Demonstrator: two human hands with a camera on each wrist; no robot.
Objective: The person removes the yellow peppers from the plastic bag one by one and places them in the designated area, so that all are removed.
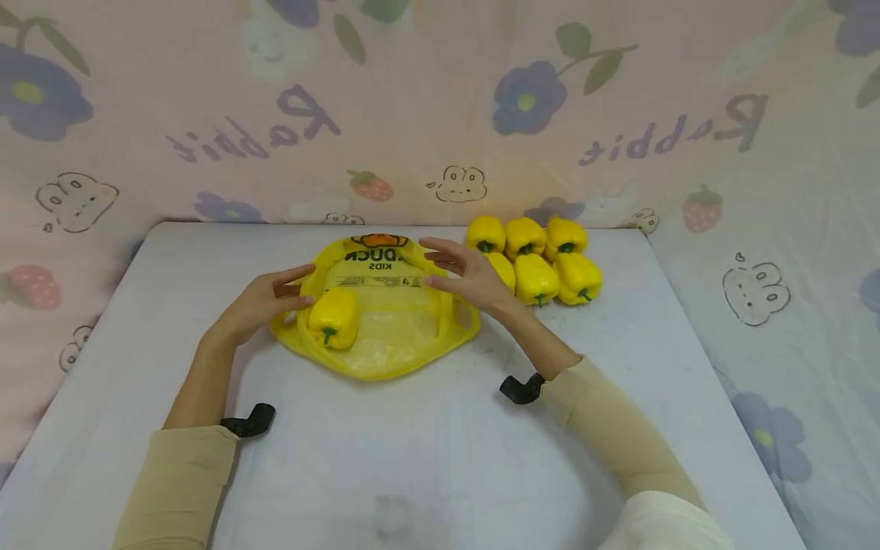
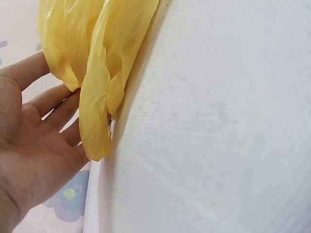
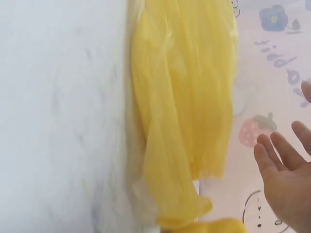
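On the table a yellow plastic bag (image 1: 388, 336) stands with its mouth spread wide, dark printing and an orange duck bill on its far wall. One yellow bell pepper (image 1: 334, 317) with a green stem lies inside, at the left. Beside the bag's left rim is my left hand (image 1: 257, 309); in the left wrist view its loosely extended fingers touch the yellow plastic (image 2: 95, 58). My right hand (image 1: 474, 279) hovers at the right rim with fingers extended, holding nothing. In the right wrist view that hand (image 3: 289, 187) appears apart from the bag (image 3: 189, 92).
Several yellow bell peppers (image 1: 536, 279) stand in two rows right of the bag, close to my right hand. The white table (image 1: 412, 458) meets a printed curtain (image 1: 412, 114) at its back edge. Black wrist mounts (image 1: 257, 420) stick out beside both forearms.
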